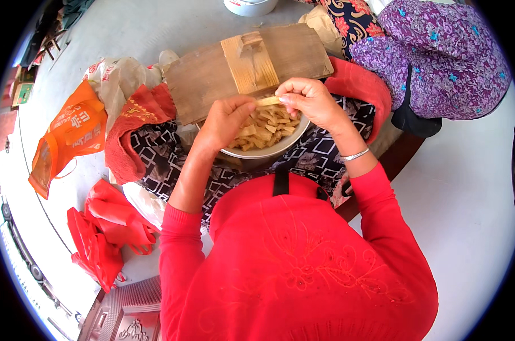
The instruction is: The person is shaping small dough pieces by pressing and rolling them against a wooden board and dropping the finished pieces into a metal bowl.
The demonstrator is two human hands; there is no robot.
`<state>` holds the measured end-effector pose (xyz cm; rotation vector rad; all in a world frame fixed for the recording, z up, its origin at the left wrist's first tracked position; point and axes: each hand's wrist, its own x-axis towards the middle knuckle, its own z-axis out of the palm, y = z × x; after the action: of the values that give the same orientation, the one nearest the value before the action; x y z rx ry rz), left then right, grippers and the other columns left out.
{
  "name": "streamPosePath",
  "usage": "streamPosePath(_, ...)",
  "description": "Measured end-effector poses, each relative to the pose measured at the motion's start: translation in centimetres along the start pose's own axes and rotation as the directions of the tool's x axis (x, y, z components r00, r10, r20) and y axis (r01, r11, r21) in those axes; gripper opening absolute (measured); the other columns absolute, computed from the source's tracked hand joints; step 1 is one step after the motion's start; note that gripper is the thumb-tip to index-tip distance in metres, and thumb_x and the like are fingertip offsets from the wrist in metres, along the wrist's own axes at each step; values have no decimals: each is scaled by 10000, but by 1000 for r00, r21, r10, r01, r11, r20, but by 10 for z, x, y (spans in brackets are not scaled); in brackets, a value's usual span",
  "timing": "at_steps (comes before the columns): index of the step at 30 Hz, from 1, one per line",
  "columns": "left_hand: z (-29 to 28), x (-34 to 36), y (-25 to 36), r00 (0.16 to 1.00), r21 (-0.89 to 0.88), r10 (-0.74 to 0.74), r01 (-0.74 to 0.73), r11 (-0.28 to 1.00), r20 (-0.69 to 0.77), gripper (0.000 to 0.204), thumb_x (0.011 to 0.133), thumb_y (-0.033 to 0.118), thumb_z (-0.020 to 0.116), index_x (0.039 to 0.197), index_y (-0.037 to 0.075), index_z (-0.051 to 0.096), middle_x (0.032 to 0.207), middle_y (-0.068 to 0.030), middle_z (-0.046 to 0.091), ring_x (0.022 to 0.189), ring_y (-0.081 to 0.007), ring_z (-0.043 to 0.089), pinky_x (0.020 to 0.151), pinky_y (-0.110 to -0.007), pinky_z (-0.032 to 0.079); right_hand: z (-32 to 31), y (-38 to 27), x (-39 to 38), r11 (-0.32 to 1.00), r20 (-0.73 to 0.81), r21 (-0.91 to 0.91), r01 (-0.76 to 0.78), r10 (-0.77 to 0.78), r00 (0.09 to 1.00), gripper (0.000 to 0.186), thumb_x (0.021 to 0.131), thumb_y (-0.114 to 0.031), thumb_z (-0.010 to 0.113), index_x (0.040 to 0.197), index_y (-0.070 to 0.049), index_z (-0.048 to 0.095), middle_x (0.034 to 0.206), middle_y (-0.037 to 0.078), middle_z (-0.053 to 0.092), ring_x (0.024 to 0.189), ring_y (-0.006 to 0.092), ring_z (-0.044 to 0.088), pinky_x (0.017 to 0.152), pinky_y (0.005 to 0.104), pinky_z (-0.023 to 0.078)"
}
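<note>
Above a pot full of pale strips, my left hand (228, 120) and my right hand (317, 103) pinch the two ends of one pale yellow strip (269, 101). It looks like a cut piece of root vegetable, but its kind is not certain. Many similar strips (263, 132) fill the round metal pot (271, 152) between my knees. Just beyond the pot lies a tilted wooden board (198, 79) with a lighter wooden crosspiece (249, 62) fixed on it. The board hides the pot's far side.
Red cloths (124, 139) lie over both knees. At left are an orange bag (73, 133), a white plastic bag (118, 77) and a red bag (112, 221). A person in purple floral clothing (433, 57) is close at upper right. A white basin (250, 7) stands at the far edge.
</note>
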<state>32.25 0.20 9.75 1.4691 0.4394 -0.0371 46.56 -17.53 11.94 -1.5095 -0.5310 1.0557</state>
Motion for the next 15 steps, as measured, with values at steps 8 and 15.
streamPosePath(8,-24,48,0,991,47,110,-106,993,-81,136,877,120,582,916,-4,621,721,-1,568,671,-83,501,589,-260,423,6,8,40,879,-238,-408,247,-363,901,84,902,-85,611,937,-13,637,708,-9,571,652,51,497,592,225,430)
streamPosePath(15,-19,69,-16,934,563,272,-100,821,-232,116,879,121,596,890,6,607,719,-33,615,667,-130,566,603,-286,445,12,20,45,509,-117,-824,250,-584,804,86,846,-66,613,920,-44,652,820,126,644,711,296,613,642,349,484)
